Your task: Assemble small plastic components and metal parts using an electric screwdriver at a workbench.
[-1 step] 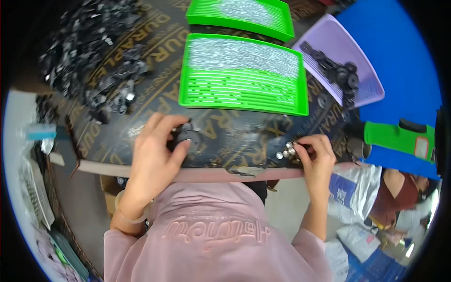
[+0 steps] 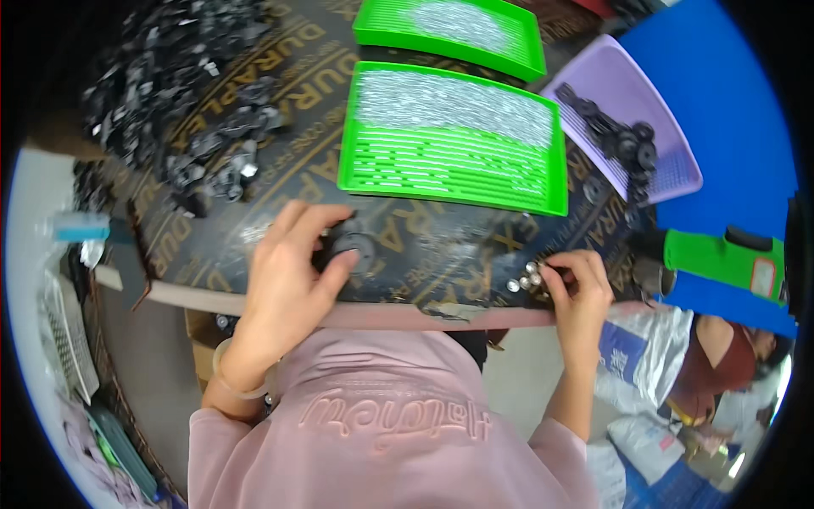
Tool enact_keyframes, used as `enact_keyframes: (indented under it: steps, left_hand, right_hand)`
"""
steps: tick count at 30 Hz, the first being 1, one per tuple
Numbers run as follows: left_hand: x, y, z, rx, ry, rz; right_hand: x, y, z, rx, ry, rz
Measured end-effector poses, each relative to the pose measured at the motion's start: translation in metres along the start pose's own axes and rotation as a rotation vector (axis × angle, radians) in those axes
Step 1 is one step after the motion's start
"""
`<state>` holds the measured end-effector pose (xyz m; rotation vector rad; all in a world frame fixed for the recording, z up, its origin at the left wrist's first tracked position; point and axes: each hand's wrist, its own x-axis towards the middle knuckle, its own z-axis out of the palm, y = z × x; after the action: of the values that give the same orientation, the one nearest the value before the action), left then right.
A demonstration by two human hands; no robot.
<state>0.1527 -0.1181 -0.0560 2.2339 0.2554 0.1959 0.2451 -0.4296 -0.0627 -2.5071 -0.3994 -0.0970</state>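
Fabric of a pink sweatshirt (image 2: 381,424) with raised lettering fills the lower middle of the frame, and both bare forearms rise from it to the near edge of a dark printed work board (image 2: 475,246). Left of centre, the left hand (image 2: 288,280) rests on that board with its fingers curled closed around a small round black plastic part (image 2: 354,246), thumb and fingertips touching its rim. At the right of centre, the right hand (image 2: 581,288) sits at the board's edge, its fingertips pinched narrowly at a little cluster of small shiny silver metal pieces (image 2: 526,278); whether one is actually lifted cannot be told. Just beyond the hands, in the upper middle, lies a bright green slotted plastic tray (image 2: 449,170) with a grey patch of tiny parts on its far half, and a second green tray (image 2: 509,51) lies behind it. To the upper right stands a lilac plastic basket (image 2: 670,161) holding black round parts. A loose heap of black and silver parts (image 2: 186,102) spreads across the upper left.
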Motion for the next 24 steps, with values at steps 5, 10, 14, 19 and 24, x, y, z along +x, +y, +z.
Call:
enact_keyframes:
  steps: [5,10,14,19,24]
  left_hand:
    - [0.01,-0.017,-0.025,0.083,0.199,-0.041]
    - [0.024,-0.046,-0.066,0.687,0.457,-0.13]
    - [0.024,-0.064,-0.073,0.681,0.393,-0.095]
    - [0.024,-0.072,-0.068,0.504,0.433,-0.111]
    - [0.022,-0.071,-0.065,0.374,0.371,-0.115]
  right_hand:
    - [-0.006,0.004,0.005,-0.108,0.061,-0.036]
    - [-0.01,0.002,0.007,-0.216,0.107,-0.05]
    - [-0.01,0.002,0.004,-0.231,0.099,-0.036]
    - [-0.004,0.008,0.001,-0.146,0.011,0.015]
    - [0.0,0.005,-0.006,0.006,-0.052,0.057]
